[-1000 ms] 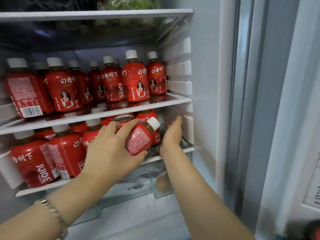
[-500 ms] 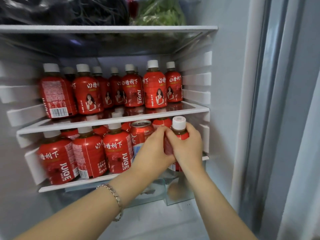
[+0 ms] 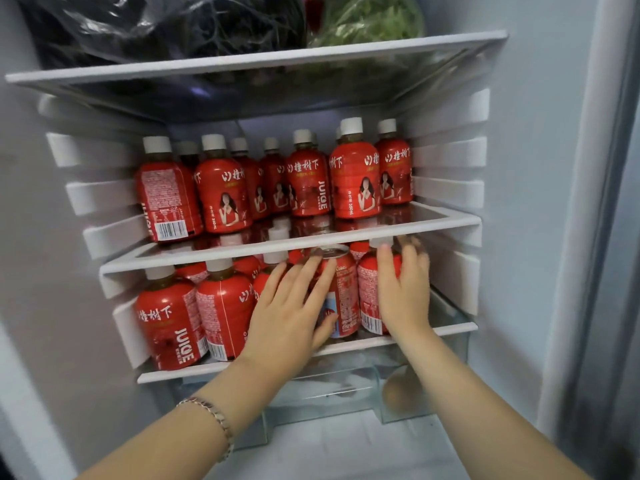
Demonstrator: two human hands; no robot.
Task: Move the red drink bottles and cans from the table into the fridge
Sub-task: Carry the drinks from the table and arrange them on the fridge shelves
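Red bottle (image 3: 369, 299) with a white cap stands upright on the lower shelf (image 3: 450, 328) of the fridge (image 3: 519, 202), touching the right side of the cola can (image 3: 346, 292). The right hand (image 3: 403, 289) lies flat against this bottle with its fingers straight and close together, gripping nothing. The left hand (image 3: 291, 313) rests on the can's left front, fingers spread and straight, the thumb touching the can low down; it clasps nothing either. Left of the can, more red bottles (image 3: 194, 317) stand in a tight row on the same shelf. Above the can, the middle shelf (image 3: 311, 242) carries another crowd of upright bottles (image 3: 356, 181). Higher above the can, the top shelf (image 3: 242, 58) bears a dark bag (image 3: 156, 22) and leafy greens (image 3: 374, 19). Below the can sits a clear drawer (image 3: 329, 386). A bracelet (image 3: 214, 417) circles the left wrist.
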